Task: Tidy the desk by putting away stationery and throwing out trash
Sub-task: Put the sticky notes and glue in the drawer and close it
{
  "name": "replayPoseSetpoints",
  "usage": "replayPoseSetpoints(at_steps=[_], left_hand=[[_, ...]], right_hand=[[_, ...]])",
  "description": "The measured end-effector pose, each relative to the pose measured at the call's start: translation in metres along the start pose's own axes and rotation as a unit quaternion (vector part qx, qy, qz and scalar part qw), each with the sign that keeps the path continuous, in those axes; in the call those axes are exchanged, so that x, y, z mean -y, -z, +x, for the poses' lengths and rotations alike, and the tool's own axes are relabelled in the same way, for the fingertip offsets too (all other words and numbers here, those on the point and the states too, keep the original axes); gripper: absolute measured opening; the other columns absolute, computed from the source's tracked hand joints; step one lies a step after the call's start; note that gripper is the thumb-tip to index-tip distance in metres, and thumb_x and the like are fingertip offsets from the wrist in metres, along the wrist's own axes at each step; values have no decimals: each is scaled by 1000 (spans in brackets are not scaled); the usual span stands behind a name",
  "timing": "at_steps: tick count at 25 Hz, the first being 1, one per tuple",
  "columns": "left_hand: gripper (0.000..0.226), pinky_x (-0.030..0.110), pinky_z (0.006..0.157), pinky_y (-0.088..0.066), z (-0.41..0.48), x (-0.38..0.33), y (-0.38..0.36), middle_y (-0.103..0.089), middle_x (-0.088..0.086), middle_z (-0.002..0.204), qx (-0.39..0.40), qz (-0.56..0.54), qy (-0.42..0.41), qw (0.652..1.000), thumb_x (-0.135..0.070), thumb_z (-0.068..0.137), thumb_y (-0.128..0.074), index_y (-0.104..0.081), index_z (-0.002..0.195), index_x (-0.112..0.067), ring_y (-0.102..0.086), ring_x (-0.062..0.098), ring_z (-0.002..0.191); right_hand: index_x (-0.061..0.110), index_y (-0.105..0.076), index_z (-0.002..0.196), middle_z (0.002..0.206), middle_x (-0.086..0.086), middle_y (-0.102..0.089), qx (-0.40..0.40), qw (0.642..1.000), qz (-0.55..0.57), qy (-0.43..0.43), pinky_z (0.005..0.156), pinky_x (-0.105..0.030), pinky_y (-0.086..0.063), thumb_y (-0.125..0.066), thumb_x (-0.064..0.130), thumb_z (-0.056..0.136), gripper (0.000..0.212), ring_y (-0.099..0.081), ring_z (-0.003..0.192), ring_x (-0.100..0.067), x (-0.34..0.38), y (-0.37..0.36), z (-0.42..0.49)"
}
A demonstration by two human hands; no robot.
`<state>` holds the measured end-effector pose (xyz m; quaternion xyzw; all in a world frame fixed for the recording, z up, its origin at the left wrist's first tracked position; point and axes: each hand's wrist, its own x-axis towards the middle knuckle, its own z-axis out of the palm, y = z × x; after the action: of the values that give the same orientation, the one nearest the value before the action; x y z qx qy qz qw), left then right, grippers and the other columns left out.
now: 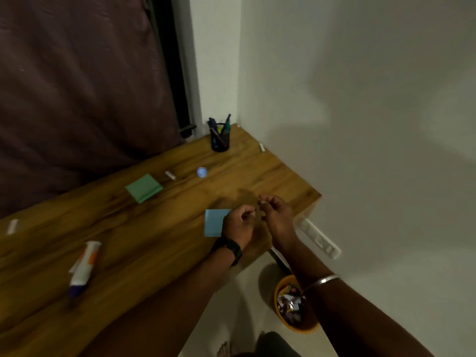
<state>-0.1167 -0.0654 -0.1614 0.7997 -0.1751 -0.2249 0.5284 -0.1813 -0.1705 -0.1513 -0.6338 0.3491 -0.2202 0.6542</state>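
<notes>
**Desk** (154,240): wooden top, running from the near left to a far corner against the white wall (360,99). A dark curtain (77,99) hangs behind its far left edge.

**Left hand** (238,225): over the right part of the desk, black watch (228,249) on the wrist. The fingers are curled in, thumb and forefinger tips close together. A pale speck shows at the tips, too blurred to tell whether anything is pinched.

**Right hand** (277,215): just right of the left hand, the fingertips of the two nearly meeting. The fingers are curled. Whether it holds anything cannot be told. A silver bangle (327,279) sits on the forearm.

**Blue note pad** (215,222): flat on the desk, its right edge hidden under the left hand.

**Green note pad** (144,188): flat, farther and to the left of the blue one, well apart from it.

**Pen holder** (220,140): black, upright near the far corner, with several pens in it.

**Small blue round item** (201,172): between the pen holder and the hands.

**Small white pieces**: one (170,175) right of the green pad, one (262,147) at the wall edge, and one (12,226) at the far left.

**Tube** (83,269): white with orange marking and a dark cap, lying on the near left of the desk.

**Bin** (296,328): orange, on the floor below the right forearm, with crumpled wrappers inside.
</notes>
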Motion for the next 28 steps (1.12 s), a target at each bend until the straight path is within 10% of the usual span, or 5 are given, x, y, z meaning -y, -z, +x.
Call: replayPoseSetpoints(at_steps=[6,12,16,24,28], left_hand=[[22,29,93,-48,20,45,85,-70,9,120,-100,101,64,988,-16,96,-61,-70,116,-13,-64,27,113],[44,39,100,-47,23,75,104,-52,11,144,-94,167,216,957,-25,101,-52,-47,144,-15,-53,33,127],[30,42,94,-51,35,86,91,-59,12,131,-125,157,234,951,-24,101,-51,-57,128,-11,-59,31,114],[40,37,84,-57,38,79,97,-68,1,117,-150,-7,192,970,-54,95,-57,-64,121,-24,-65,18,104],[33,38,72,-62,33,82,129,-66,7,117,-193,-109,184,958,-39,98,-62,-60,120,-14,-67,20,99]], right_hand=[[14,-75,105,102,0,-76,189,957,-183,121,93,-32,-55,-64,10,91,18,-70,93,-8,-13,-82,41],[19,-42,151,161,-9,-36,361,714,-582,146,117,-48,-36,-80,52,79,89,-31,149,-34,-37,-110,81],[22,-38,150,158,-12,-34,381,673,-620,132,112,-60,-35,-83,59,74,96,-30,145,-41,-36,-118,93],[13,-69,94,91,-3,-69,464,797,-378,87,73,-34,-48,-85,35,83,29,-65,86,-18,-24,-143,120],[11,-76,104,90,-2,-71,475,834,-272,72,66,-28,-48,-72,35,95,25,-64,78,-13,11,-197,111]])
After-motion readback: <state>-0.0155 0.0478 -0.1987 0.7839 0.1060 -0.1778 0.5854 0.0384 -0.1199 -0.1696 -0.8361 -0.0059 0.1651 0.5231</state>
